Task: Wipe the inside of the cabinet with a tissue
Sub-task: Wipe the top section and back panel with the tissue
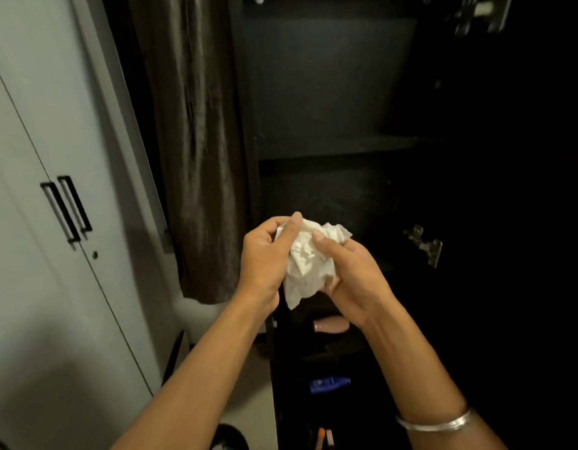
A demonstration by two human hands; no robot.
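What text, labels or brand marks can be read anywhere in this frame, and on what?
No text can be read.
Blue bottle: pale print on its side, too blurred to read.
Pink bottle: no legible marking.
Tissue, held by both hands, left and right: plain white.
Cabinet and grey wardrobe doors: no signs or labels visible.

A home bedroom or dressing area: pale wardrobe doors [54, 190] with black handles [67, 209], a hanging brown curtain [200, 151], a dark open cabinet [329, 92].
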